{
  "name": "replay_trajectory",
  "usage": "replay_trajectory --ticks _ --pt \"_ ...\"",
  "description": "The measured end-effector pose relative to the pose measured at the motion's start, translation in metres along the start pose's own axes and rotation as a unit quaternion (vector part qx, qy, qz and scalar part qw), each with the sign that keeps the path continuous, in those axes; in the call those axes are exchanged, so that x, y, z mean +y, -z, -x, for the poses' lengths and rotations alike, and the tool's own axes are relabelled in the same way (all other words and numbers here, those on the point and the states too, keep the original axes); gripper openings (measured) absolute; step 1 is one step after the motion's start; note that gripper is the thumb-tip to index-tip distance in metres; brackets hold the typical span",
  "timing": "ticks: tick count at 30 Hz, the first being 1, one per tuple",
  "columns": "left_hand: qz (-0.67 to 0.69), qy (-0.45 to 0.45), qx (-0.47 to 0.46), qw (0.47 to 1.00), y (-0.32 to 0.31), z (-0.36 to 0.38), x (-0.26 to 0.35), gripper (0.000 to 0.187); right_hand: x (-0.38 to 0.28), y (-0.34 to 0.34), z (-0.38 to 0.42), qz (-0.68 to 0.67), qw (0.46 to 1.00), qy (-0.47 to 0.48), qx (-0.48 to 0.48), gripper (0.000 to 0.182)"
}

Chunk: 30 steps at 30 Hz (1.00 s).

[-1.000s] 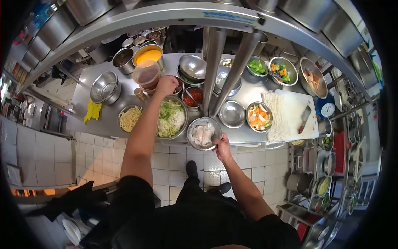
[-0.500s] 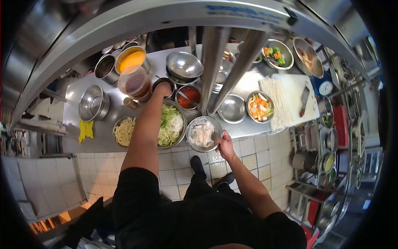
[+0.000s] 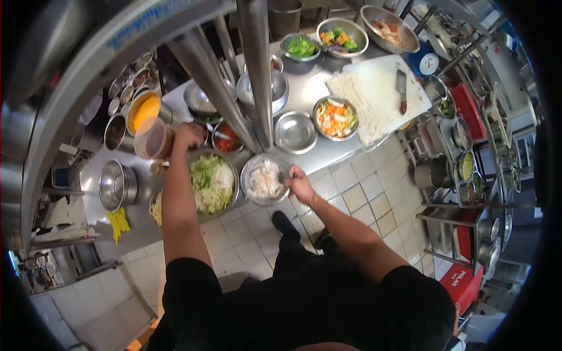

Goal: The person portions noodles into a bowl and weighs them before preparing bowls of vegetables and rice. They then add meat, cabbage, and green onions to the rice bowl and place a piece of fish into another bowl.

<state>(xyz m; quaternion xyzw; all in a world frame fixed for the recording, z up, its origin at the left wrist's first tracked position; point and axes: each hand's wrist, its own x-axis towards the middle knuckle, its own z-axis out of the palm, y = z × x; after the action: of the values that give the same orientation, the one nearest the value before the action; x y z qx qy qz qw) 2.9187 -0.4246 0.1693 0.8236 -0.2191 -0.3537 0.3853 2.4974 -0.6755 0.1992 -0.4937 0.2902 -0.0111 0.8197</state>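
My right hand grips the rim of a metal bowl, thumb and fingers closed on its right side. Pale, whitish raw pieces fill this bowl, which is held at the table's front edge. My left hand reaches across the table to a small dark pot beside the red sauce. Its fingers look curled, but what they hold, if anything, is hidden. Below my left forearm stands a wide bowl of shredded cabbage. Noodles show partly behind that forearm.
Steel posts rise just beyond the bowls. To the right are an empty metal bowl, cut vegetables, and a white board bearing a knife. Left stand a yellow-liquid pot, a plastic tub and stacked bowls.
The view has turned and shifted right, so the table appears slanted. My right hand keeps its grip on the bowl. My left hand stays near the small pot and appears slightly drawn back.
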Motion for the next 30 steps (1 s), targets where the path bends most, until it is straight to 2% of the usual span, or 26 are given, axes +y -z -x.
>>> replay_trajectory --ticks 1,2,3,4,8,9,11,12,13,16,17,18,20,21,24,25,28,29,30 --pt "0.097 -0.004 -0.027 0.995 0.003 0.025 0.026 0.016 -0.001 0.001 -0.001 -0.006 1.000 -0.001 -0.007 0.019" --pt "0.249 -0.025 0.000 0.968 0.002 0.054 0.055 0.010 0.000 0.002 -0.002 -0.012 1.000 -0.001 -0.013 0.020" --pt "0.394 -0.055 0.019 0.917 0.001 0.085 0.086 0.009 0.001 0.005 -0.003 -0.020 1.000 -0.003 -0.022 0.019" --pt "0.302 0.023 0.115 0.946 -0.008 0.100 0.111 0.020 0.003 0.007 -0.004 -0.028 0.999 -0.001 -0.032 0.019" --pt "0.285 -0.003 0.055 0.957 -0.077 0.170 0.174 0.023 -0.010 0.017 0.016 -0.086 0.996 -0.006 -0.036 0.023" --pt "0.278 -0.010 0.029 0.960 -0.104 0.176 0.177 0.021 -0.015 0.019 0.025 -0.090 0.996 -0.007 -0.029 0.023" --pt "0.270 -0.026 0.037 0.962 -0.188 0.198 0.214 0.019 -0.023 0.031 0.039 -0.089 0.996 0.004 -0.029 0.023" --pt "0.164 -0.052 -0.005 0.985 -0.227 0.193 0.204 0.016 -0.027 0.038 0.048 -0.090 0.995 0.011 -0.027 0.022" --pt "-0.109 -0.147 0.013 0.983 -0.258 0.199 0.211 0.013 -0.035 0.046 0.060 -0.088 0.996 0.019 -0.024 0.022" --pt "-0.067 -0.140 0.126 0.980 -0.312 0.207 0.238 0.017 -0.060 0.093 0.099 -0.082 0.996 0.037 -0.022 0.022" --pt "0.047 -0.080 0.042 0.995 -0.328 0.203 0.239 0.033 -0.066 0.111 0.112 -0.057 0.998 0.036 0.007 0.021" --pt "-0.053 -0.135 0.054 0.988 -0.352 0.212 0.254 0.040 -0.069 0.133 0.124 -0.065 0.997 0.041 0.003 0.021" --pt "-0.253 -0.242 0.077 0.933 -0.406 0.229 0.302 0.054 -0.076 0.178 0.144 -0.082 0.995 0.055 -0.007 0.020" --pt "-0.255 -0.246 0.055 0.934 -0.441 0.237 0.318 0.067 -0.089 0.194 0.165 -0.059 0.997 0.054 -0.012 0.021" --pt "-0.243 -0.169 0.053 0.954 -0.535 0.228 0.333 0.065 -0.087 0.254 0.191 -0.049 0.998 0.048 -0.005 0.022" --pt "-0.246 -0.183 0.069 0.949 -0.558 0.221 0.333 0.062 -0.085 0.269 0.202 -0.051 0.998 0.033 0.008 0.021" --pt "-0.368 -0.122 0.053 0.920 -0.602 0.207 0.352 0.055 -0.083 0.310 0.218 -0.089 0.995 0.023 0.041 0.022" --pt "-0.390 -0.158 0.041 0.906 -0.611 0.206 0.356 0.052 -0.080 0.326 0.218 -0.067 0.996 0.031 0.048 0.024" --pt "-0.352 -0.195 -0.009 0.915 -0.614 0.212 0.368 0.051 -0.082 0.340 0.225 -0.063 0.996 0.042 0.048 0.024"
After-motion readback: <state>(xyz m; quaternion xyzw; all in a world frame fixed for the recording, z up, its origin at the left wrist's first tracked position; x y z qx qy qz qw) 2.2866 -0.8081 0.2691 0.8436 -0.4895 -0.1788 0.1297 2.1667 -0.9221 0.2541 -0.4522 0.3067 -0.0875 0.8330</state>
